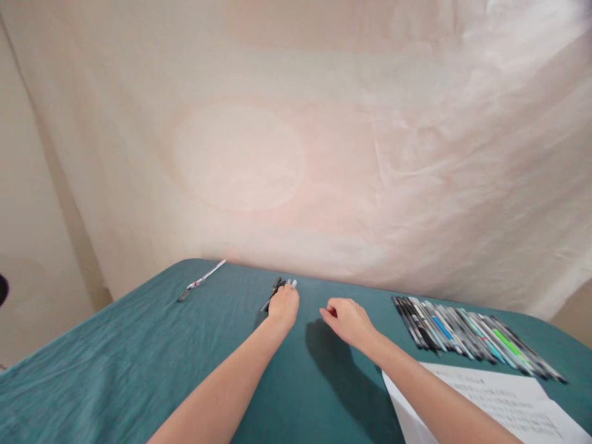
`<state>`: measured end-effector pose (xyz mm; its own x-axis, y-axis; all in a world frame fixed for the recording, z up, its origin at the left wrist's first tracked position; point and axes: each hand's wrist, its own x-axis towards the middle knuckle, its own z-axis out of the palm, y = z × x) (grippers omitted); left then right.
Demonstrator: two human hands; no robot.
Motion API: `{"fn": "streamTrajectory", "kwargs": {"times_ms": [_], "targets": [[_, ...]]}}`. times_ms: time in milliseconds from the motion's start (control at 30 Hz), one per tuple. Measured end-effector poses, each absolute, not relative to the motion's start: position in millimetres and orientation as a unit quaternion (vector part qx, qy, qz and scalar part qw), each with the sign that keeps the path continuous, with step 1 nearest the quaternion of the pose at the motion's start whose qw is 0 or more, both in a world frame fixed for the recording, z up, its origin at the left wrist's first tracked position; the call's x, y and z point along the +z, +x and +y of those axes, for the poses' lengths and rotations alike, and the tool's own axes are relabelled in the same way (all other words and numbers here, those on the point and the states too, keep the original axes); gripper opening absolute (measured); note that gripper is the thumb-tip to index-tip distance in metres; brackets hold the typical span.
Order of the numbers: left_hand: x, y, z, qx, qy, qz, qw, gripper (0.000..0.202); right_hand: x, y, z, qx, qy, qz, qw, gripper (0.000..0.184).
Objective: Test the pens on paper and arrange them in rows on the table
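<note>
My left hand is closed around a small bunch of pens, black and white tips sticking out beyond the knuckles, near the far edge of the teal tablecloth. My right hand hovers just to the right of it, fingers curled loosely inward with nothing visible in them. A row of several pens lies side by side at the right. One white pen with a dark end lies alone at the far left.
A printed white sheet of paper lies at the near right, partly under my right forearm. A pale draped cloth backdrop hangs right behind the table's far edge.
</note>
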<state>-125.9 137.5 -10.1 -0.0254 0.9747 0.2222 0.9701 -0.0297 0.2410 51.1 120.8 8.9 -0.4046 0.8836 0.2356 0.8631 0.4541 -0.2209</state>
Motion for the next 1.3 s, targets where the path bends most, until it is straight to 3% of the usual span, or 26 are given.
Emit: {"fn": "streamTrajectory", "kwargs": {"times_ms": [200, 433, 633, 900, 1300], "targets": [[-6, -120, 134, 0.165, 0.698, 0.696, 0.024, 0.033, -2, 15, 176, 0.066, -0.449, -0.867, 0.204, 0.025], [-2, -102, 124, 0.176, 0.7, 0.69, 0.057, 0.035, -19, -16, 211, 0.103, -0.353, -0.915, 0.168, 0.051], [1, -94, 116, 0.194, 0.695, 0.688, 0.077, 0.033, -17, -6, 205, 0.115, -0.328, -0.925, 0.154, 0.039], [7, -71, 97, 0.189, 0.741, 0.636, 0.108, 0.029, -5, 58, 155, 0.109, -0.354, -0.918, 0.142, 0.041], [1, -34, 64, 0.153, 0.825, 0.531, 0.118, 0.026, 0, 127, 91, 0.101, -0.387, -0.907, 0.131, 0.029]]}}
